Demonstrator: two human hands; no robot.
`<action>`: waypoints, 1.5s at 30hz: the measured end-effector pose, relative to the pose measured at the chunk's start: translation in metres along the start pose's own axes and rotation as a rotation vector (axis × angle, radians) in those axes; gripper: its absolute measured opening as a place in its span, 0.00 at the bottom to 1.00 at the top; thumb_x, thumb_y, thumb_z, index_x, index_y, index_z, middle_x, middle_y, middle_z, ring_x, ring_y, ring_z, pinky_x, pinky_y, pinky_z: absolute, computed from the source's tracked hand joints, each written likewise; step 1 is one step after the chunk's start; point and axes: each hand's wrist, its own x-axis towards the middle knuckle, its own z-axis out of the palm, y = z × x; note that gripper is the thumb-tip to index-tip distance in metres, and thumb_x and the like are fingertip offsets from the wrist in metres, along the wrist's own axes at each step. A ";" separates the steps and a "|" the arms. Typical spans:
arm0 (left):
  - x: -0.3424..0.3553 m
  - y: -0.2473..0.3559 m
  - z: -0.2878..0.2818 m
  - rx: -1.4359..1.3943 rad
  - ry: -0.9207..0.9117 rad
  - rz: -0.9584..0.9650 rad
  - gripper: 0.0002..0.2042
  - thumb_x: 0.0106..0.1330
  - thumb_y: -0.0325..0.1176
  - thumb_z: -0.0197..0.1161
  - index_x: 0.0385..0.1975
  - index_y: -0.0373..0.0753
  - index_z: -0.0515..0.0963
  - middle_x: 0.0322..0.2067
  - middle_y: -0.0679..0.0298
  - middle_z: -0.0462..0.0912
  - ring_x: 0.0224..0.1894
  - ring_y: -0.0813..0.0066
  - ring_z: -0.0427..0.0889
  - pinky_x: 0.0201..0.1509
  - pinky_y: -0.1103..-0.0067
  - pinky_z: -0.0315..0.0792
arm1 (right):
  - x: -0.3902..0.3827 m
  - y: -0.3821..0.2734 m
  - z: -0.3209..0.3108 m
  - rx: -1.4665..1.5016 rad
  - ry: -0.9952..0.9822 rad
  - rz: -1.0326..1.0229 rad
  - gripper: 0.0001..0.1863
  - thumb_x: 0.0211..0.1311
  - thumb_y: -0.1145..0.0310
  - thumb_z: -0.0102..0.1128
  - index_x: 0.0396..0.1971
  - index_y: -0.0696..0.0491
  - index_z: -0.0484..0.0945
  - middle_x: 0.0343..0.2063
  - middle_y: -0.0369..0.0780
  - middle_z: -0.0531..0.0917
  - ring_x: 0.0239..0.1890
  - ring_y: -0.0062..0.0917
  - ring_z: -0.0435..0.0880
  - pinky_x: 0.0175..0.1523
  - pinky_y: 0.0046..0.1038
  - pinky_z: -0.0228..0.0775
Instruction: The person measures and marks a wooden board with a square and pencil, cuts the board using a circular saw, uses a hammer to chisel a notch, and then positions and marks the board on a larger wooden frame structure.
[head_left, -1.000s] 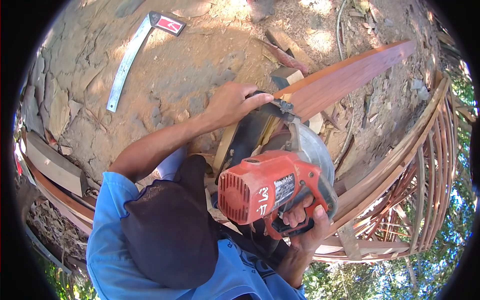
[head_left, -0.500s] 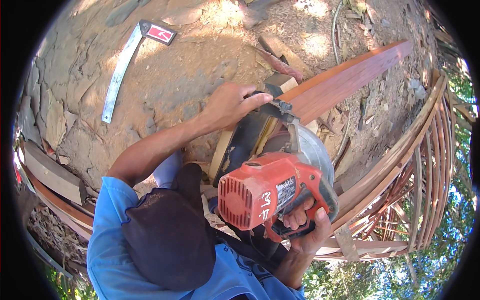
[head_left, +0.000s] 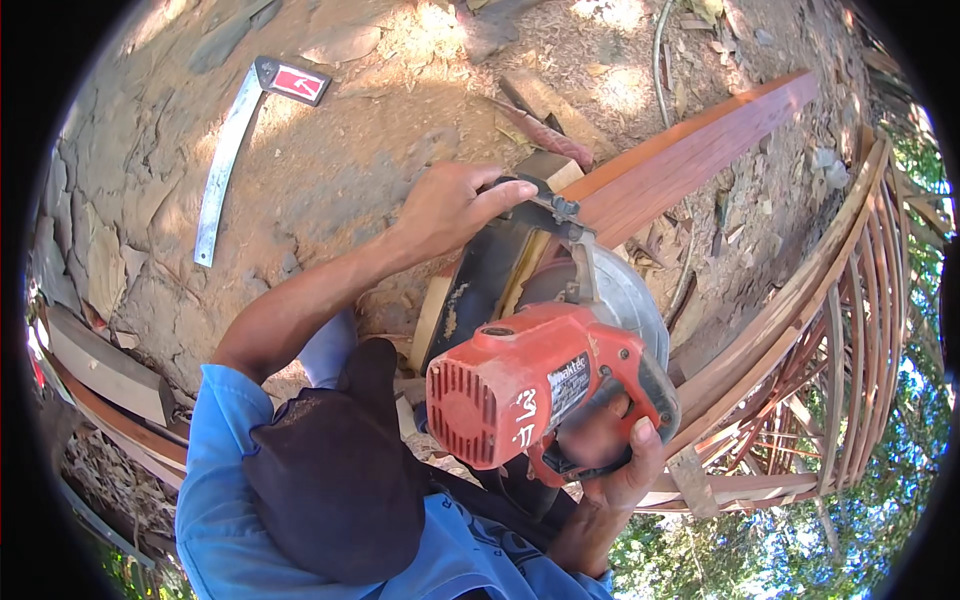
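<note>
My right hand (head_left: 628, 468) is closed round the rear handle of a red circular saw (head_left: 520, 385). Its thumb shows over the handle, and the fingers inside the grip are blurred. With my left hand (head_left: 455, 208) I grip the front edge of the saw's dark base plate (head_left: 472, 285), the thumb lying on top and the fingertips hidden. The saw is tilted, its base plate raised on the left side. Just past the grey blade guard (head_left: 625, 290) lies a reddish-brown plank (head_left: 690, 160), running away to the far right. A pale wooden block (head_left: 550, 170) sits beside the plank.
A try square (head_left: 228, 165) with a metal blade lies on the dirt ground at the far left. Timber beams (head_left: 110, 370) rest at the left edge. Curved-looking stacked wooden strips (head_left: 850, 330) stand at the right. A cord-like stem (head_left: 660, 60) lies beyond the plank.
The view has shifted slightly, so the square and plank sit a little differently. The saw appears slightly further left in the picture. Both hands keep their grip.
</note>
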 end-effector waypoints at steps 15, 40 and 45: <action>0.002 0.007 -0.010 0.065 -0.073 -0.067 0.24 0.72 0.52 0.60 0.29 0.32 0.81 0.18 0.59 0.73 0.23 0.75 0.69 0.29 0.70 0.65 | -0.004 -0.001 0.010 -0.010 0.004 0.017 0.22 0.68 0.47 0.60 0.41 0.53 0.69 0.20 0.33 0.70 0.21 0.21 0.72 0.31 0.28 0.71; 0.006 0.004 -0.009 0.036 -0.050 -0.054 0.24 0.71 0.52 0.61 0.28 0.32 0.81 0.18 0.54 0.75 0.21 0.67 0.70 0.28 0.67 0.66 | -0.005 -0.002 0.010 0.021 0.025 0.016 0.23 0.67 0.49 0.62 0.41 0.55 0.70 0.20 0.34 0.71 0.21 0.22 0.73 0.32 0.30 0.72; 0.010 0.009 -0.011 0.023 -0.074 -0.067 0.23 0.72 0.50 0.62 0.30 0.32 0.81 0.18 0.59 0.72 0.24 0.78 0.67 0.29 0.72 0.65 | -0.001 -0.004 0.009 0.020 0.027 0.014 0.23 0.68 0.48 0.62 0.41 0.54 0.70 0.20 0.34 0.70 0.21 0.22 0.73 0.32 0.29 0.72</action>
